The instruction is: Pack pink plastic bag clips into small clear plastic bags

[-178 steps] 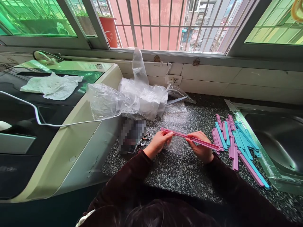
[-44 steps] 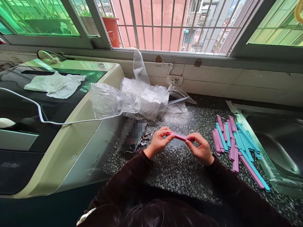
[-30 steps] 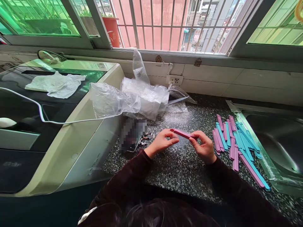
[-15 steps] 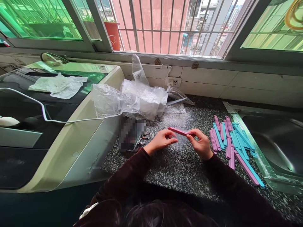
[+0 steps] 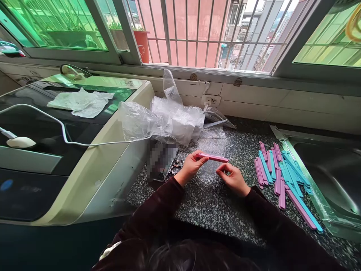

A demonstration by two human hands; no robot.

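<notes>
In the head view, the phone-like thing (image 5: 167, 172) on the left of the counter (image 5: 214, 205) is mostly blurred into blocks, with small dark beads beside its right edge. A see-through film (image 5: 210, 168) beneath the hands is so faint that its edges are hard to make out. The washing machine (image 5: 118, 160) is cut off on the left, the sink (image 5: 318, 205) on the right. Where the pink and blue clips (image 5: 278, 180) overlap in their pile, just left of the sink, some are partly covered.

The left hand (image 5: 192, 165) grasps a pink clip (image 5: 216, 157) by its left end, thumb on the near side; the clip lies almost level above the middle of the counter, its right end free. The right hand (image 5: 233, 180) is just below that end, apart from the clip, with thumb and fingertips drawn together; whether they pinch the film, I cannot tell. Both forearms, in dark sleeves, reach inward from the near side.

On the washing machine's front panel are a blue oval mark (image 5: 6, 184) and pale lettering (image 5: 31, 189), too faint to read.
</notes>
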